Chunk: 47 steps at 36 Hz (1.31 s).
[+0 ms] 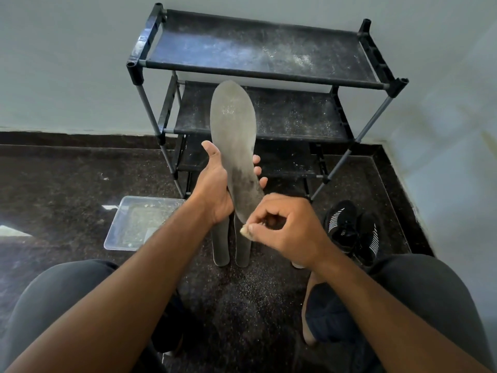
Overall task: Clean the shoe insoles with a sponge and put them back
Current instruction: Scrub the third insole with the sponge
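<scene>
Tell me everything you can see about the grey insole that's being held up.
The flat grey shoe insole looks like thin, worn foam or fabric. It stands nearly upright, rounded toe end up, in front of the black shoe rack. Its heel half is darker and smudged. The left hand grips its lower part; the right hand, pinching a small pale sponge piece, is at its heel.

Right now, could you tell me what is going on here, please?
A seated person is cleaning a shoe insole. The left hand holds it upright, while the right hand pinches a small piece of sponge at its heel end. Two more insoles lie on the floor, beside a plastic tray and black shoes, in front of a dusty rack.
</scene>
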Tool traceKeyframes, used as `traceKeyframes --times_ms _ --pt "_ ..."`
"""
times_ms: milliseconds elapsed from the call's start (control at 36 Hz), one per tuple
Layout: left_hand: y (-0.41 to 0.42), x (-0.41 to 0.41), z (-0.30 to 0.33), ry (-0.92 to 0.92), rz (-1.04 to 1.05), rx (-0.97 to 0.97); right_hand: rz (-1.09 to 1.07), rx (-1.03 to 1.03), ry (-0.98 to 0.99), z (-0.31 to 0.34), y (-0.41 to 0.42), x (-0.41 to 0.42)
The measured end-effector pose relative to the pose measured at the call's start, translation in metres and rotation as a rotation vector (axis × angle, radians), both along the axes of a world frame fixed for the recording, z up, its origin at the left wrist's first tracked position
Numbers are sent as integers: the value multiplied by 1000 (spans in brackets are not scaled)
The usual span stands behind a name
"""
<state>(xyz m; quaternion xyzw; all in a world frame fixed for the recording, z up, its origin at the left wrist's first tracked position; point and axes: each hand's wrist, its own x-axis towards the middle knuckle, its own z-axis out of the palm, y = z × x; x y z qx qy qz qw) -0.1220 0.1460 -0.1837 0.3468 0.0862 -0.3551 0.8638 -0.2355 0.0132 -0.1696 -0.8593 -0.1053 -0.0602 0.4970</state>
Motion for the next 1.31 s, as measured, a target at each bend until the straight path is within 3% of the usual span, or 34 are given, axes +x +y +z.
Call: traceKeyframes --times_ms 83,222,333,472,611,750,806,917,1000,1111,1222,1306 --pt "1 0 -1 -37 -13 26 -98 121 -39 5 -8 3" --pt "-7 -4 -9 26 -88 25 -208 -257 -225 -13 -3 12" --pt "-7 -4 -8 75 -90 -136 -155 -339 -291 -22 3 12" --pt "-5 1 -3 98 7 -150 -44 -340 -290 -17 -4 10" --pt "-5 1 -5 151 -16 -164 -173 -347 -381 -12 1 13" --pt "-3 8 1 172 95 -180 -53 -360 -320 -16 8 9" --pt "0 10 1 175 107 -187 -102 -359 -350 -12 7 8" --pt "-7 1 -2 80 53 -16 -231 -378 -433 -9 10 11" --pt "-10 1 0 181 7 -180 -192 -395 -415 -15 14 12" --pt "-7 5 0 194 112 -208 -171 -364 -388 -15 9 10" --pt "-8 3 4 195 67 -208 -227 -314 -402 -9 11 12" --pt "-9 2 6 196 73 -176 -149 -320 -367 -13 15 13"
